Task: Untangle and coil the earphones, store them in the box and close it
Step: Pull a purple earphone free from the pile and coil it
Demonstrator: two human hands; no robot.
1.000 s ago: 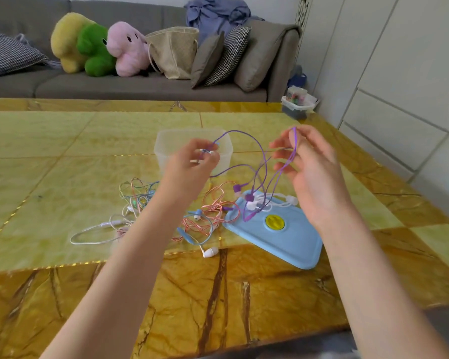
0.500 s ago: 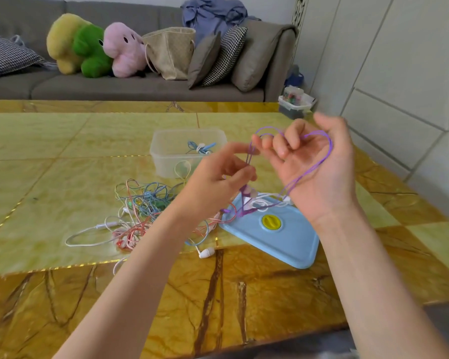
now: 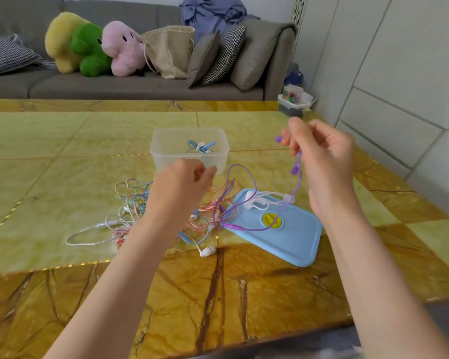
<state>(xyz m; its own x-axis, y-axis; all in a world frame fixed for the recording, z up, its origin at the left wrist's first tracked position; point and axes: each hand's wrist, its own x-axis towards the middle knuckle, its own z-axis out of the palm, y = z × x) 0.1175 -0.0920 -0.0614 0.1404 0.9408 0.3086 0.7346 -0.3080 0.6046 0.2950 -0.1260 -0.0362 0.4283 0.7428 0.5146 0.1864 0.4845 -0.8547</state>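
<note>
My right hand (image 3: 322,156) is raised over the table and pinches the purple earphones (image 3: 294,168) just by the buds. Their cable hangs down onto the blue lid (image 3: 296,239) and loops up beside my left hand (image 3: 182,182). That hand hovers above the tangle of coloured earphones (image 3: 138,200) with loosely curled fingers, and I see no cable in it. The clear plastic box (image 3: 157,154) stands open behind it, with a coiled blue pair (image 3: 200,147) inside. A white pair (image 3: 259,202) lies on the lid's far end.
A loose white earbud (image 3: 208,251) lies near the table's brown border. Beyond the table is a grey sofa (image 3: 140,86) with plush toys, a bag and cushions. A small lidded container (image 3: 293,101) sits on the floor by the white cabinets at the right.
My hands have moved apart. The left hand let go of the purple cable and dropped toward the tangle. The loop unwound from my right fingers, which now hold the bud end.
</note>
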